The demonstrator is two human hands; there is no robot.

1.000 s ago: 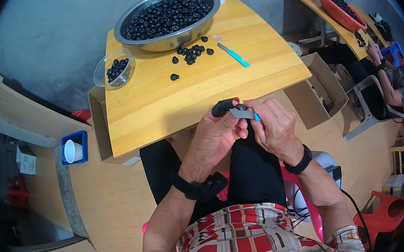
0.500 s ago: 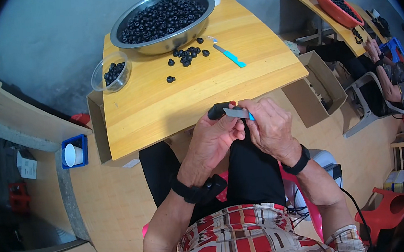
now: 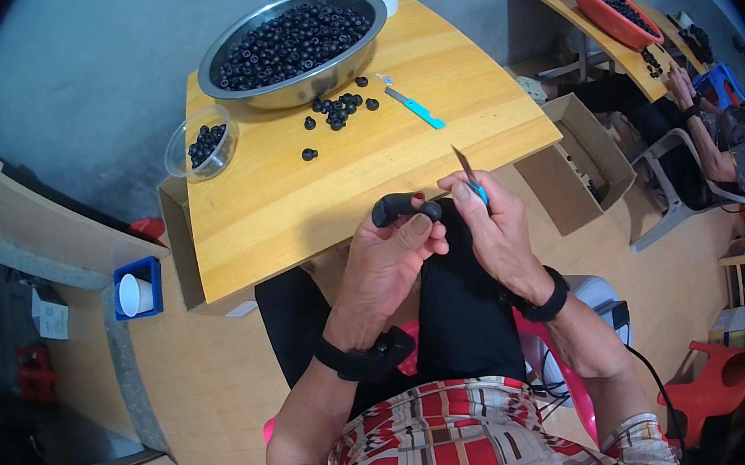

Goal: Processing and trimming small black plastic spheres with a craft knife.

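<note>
One rounded black part (image 3: 429,212) sits just off the table's near edge, pinched between the thumb and fingers of the left hand (image 3: 385,263); that grip is closed on the part. A black finger sleeve (image 3: 395,207) covers the index finger. The right hand (image 3: 505,241) is closed around the turquoise handle of a short-bladed knife (image 3: 479,192), blade pointing up and away, clear of the part. On the wooden table (image 3: 365,165) lie a second turquoise-handled knife (image 3: 419,110) and a cluster of similar loose black parts (image 3: 340,109). Beyond them, a steel basin (image 3: 312,86) is heaped with such parts; a clear plastic tub (image 3: 176,155) at left holds fewer.
</note>
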